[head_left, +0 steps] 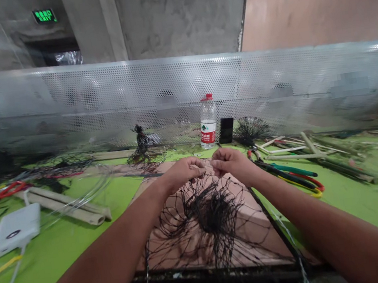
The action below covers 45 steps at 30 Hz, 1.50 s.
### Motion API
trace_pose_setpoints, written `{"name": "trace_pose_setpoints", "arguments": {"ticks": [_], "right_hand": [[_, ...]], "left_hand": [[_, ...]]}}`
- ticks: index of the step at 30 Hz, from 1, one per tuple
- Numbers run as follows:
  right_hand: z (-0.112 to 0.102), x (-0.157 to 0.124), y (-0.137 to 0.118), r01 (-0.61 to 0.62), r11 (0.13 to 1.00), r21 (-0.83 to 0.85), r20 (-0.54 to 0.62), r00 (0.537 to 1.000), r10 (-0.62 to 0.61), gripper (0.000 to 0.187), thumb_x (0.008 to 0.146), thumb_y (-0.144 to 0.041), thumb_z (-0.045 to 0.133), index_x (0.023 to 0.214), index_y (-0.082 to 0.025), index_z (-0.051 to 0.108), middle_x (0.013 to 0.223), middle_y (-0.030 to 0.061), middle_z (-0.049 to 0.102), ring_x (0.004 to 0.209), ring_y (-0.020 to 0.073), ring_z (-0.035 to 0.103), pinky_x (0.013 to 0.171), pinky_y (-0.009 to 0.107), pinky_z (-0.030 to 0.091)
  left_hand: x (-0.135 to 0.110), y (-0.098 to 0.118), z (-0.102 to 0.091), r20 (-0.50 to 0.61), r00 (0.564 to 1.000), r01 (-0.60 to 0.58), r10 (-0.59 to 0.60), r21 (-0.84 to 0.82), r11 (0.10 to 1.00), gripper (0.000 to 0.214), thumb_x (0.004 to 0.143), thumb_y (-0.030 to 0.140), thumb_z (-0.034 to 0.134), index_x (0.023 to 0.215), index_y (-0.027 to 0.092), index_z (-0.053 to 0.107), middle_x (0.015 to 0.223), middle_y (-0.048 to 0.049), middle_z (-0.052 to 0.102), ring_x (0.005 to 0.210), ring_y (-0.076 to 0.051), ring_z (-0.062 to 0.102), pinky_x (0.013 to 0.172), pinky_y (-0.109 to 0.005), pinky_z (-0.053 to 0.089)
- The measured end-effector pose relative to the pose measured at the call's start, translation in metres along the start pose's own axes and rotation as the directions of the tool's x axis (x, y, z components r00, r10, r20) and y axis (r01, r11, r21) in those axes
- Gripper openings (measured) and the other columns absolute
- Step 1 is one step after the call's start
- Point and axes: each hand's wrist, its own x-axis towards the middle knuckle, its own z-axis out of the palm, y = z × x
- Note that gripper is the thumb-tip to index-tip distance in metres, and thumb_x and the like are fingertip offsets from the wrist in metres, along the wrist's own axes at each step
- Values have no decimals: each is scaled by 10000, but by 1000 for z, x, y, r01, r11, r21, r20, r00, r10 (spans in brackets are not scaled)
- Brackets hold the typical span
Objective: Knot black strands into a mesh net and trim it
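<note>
Left hand (pixel 182 173) and right hand (pixel 230 163) sit side by side over the far end of the board, knuckles up, just apart. Fingers (pixel 198 168) of both hands are curled closed, tips turned toward each other. Whether they grip a strand cannot be told; anything held is too thin or hidden.

Black netting (pixel 214 217) lies on a pale wooden board (pixel 256 221), bunched into a dense knot near the middle, with loose mesh spreading toward the board's edges and up under both hands. The board has a dark frame edge (pixel 210 272) on the near side and rests on a green surface (pixel 353 212).

Left of the board: a white power bank (pixel 13 230) with a white cable, beige tubes (pixel 64 208), and red-handled scissors (pixel 11 189). A loop of clear line (pixel 90 188) lies across the tubes.

Right of the board: pliers with coloured handles (pixel 296 178), near the right hand, and a spread of thin sticks (pixel 303 151).

Far edge: a small tuft of black netting (pixel 141 146), a water bottle with a red cap (pixel 208 122), a black box (pixel 226 130), and a black bristly tangle (pixel 251 130), all in front of a perforated metal sheet (pixel 180 81).
</note>
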Motion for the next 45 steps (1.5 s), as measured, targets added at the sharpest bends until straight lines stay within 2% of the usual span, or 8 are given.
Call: {"name": "trace_pose_setpoints", "arguments": {"ticks": [8, 16, 20, 24, 31, 39, 42, 45], "right_hand": [[12, -2, 3, -14, 943, -332, 42, 999, 29, 211, 658, -303, 691, 579, -164, 553, 552, -36, 447, 524, 83, 380, 477, 225, 290], [19, -2, 9, 100, 925, -367, 10, 995, -103, 88, 703, -235, 638, 638, -177, 648, 634, 12, 591, 606, 131, 507, 581, 262, 399], [18, -1, 12, 174, 871, -459, 9, 982, -191, 121, 750, -221, 604, 649, -192, 665, 639, 14, 615, 611, 140, 541, 570, 261, 412], [17, -3, 12, 189, 810, -555, 40, 979, -200, 132, 781, -219, 597, 690, -198, 690, 675, 21, 650, 653, 147, 579, 595, 255, 423], [16, -5, 11, 237, 685, -689, 0, 945, -327, 138, 816, -195, 580, 738, -183, 693, 746, 39, 667, 718, 150, 591, 645, 253, 416], [12, -11, -2, 601, 203, -773, 484, 766, -423, 193, 876, -162, 460, 853, -182, 651, 809, 74, 641, 838, 192, 533, 749, 314, 396], [11, -8, -2, 609, 273, -745, 455, 763, -460, 202, 887, -198, 459, 805, -174, 642, 759, 78, 627, 792, 190, 526, 740, 325, 406], [11, -4, 3, 494, 539, -682, 196, 834, -516, 201, 887, -234, 478, 788, -167, 640, 729, 64, 620, 728, 162, 543, 689, 291, 421]], "left_hand": [[2, -1, 7, 36, 999, -2, 0, 41, 999, 267, 683, 368, 672, 789, 140, 582, 718, -12, 565, 628, -110, 507, 575, -225, 392], [-2, 6, 1, 54, 998, 31, -27, -88, 996, 347, 790, 454, 551, 930, 137, 547, 852, -45, 585, 715, -118, 537, 627, -236, 412], [-3, 7, -6, 210, 978, -64, 13, 238, 969, 358, 726, 437, 621, 921, 137, 630, 848, -54, 633, 737, -138, 537, 626, -234, 388], [-2, 4, -3, 164, 986, -71, -43, 632, 772, 220, 699, 353, 594, 644, 143, 633, 556, -2, 542, 561, -120, 453, 516, -237, 286], [-5, 10, 2, 123, 977, -210, 177, 731, 649, 193, 755, 245, 484, 642, 147, 606, 609, -24, 554, 608, -133, 451, 571, -246, 288], [-3, 13, -9, 223, 965, -253, 139, 642, 724, 207, 807, 215, 445, 634, 160, 545, 662, -18, 559, 647, -139, 464, 600, -242, 308], [-2, 10, -8, 230, 966, -244, 120, 643, 726, 211, 829, 240, 437, 661, 160, 538, 696, -20, 556, 673, -146, 469, 620, -246, 316], [-1, 8, -8, 224, 971, -213, 84, 644, 735, 215, 837, 283, 451, 683, 162, 540, 703, -19, 543, 685, -151, 461, 629, -250, 315]]}}
